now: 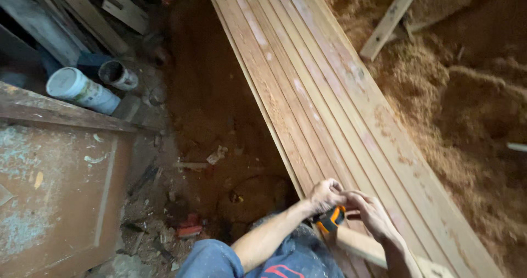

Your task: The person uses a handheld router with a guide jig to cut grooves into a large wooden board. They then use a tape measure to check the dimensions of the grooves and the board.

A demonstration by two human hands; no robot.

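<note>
Lower centre: left hand (325, 194) and right hand (372, 212) both closed around an orange-black tape measure (331, 219) (partly hidden), above stacked planks (329, 97).

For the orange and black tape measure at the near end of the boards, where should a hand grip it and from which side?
Probably around the case body of the tape measure, coming from above: it sits between the left hand and right hand over the stacked boards, so its top is the open side. Its underside is hidden.

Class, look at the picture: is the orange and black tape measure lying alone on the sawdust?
No, both hands hold the tape measure over the planks.
</note>
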